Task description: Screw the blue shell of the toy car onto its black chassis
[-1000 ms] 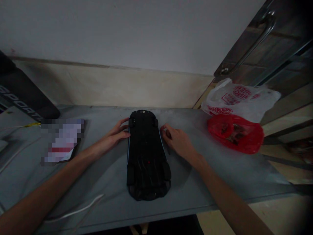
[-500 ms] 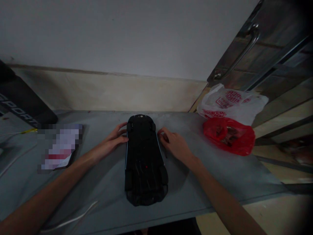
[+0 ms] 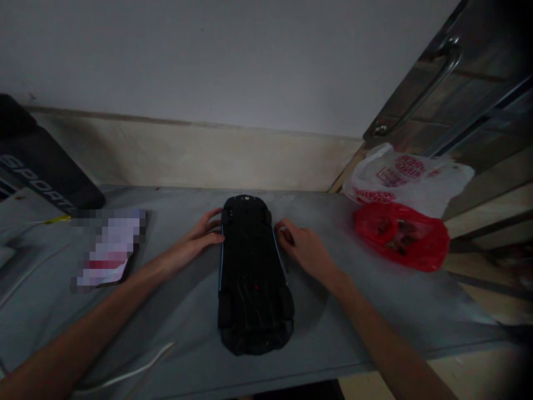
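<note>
A toy car (image 3: 254, 261) lies upside down on the grey table, its black underside and wheels facing up. Thin blue strips of its body show along the sides. My left hand (image 3: 204, 236) is at the car's left side, fingers apart, with thumb and fingertips touching the edge near a wheel. On the opposite side, my right hand (image 3: 302, 247) has its fingers curled against or close to the car's edge. Whatever those fingers pinch, if anything, is hidden. A thin dark piece shows just below them, too small to name.
To the left lies a phone (image 3: 114, 244) with a blurred screen, near a black box (image 3: 45, 166) lettered SPORT. A white cable (image 3: 129, 375) runs along the table (image 3: 187, 361) in front. White (image 3: 408, 178) and red (image 3: 400, 236) plastic bags sit at the right. Behind is a wall.
The whole view has shifted slightly, so everything appears a little further right. Both hands stay beside the toy car in much the same pose.
</note>
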{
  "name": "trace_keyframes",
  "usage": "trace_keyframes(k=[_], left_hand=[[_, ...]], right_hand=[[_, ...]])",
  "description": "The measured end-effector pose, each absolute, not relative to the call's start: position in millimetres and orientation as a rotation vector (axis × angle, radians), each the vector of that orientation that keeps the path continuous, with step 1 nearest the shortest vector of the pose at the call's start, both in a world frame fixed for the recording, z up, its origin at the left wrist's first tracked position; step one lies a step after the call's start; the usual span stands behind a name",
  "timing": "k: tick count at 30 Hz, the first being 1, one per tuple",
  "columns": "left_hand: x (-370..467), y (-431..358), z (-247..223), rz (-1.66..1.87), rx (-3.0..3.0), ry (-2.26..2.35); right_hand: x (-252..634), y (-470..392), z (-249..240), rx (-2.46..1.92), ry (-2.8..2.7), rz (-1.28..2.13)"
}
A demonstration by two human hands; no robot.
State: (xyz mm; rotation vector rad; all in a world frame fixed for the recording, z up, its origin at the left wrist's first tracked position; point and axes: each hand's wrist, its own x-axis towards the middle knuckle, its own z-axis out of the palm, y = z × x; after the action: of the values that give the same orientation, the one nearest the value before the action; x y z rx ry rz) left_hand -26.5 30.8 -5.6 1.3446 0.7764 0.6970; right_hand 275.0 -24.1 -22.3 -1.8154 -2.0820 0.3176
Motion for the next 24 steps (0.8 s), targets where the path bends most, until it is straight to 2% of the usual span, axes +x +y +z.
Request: trace_keyframes(k=[24], left_hand=[[-25.2,30.1,-4.7,0.701,1.321,0.767]], right_hand=[[271.8,-25.6,-25.3,-1.79,-2.179,0.195]])
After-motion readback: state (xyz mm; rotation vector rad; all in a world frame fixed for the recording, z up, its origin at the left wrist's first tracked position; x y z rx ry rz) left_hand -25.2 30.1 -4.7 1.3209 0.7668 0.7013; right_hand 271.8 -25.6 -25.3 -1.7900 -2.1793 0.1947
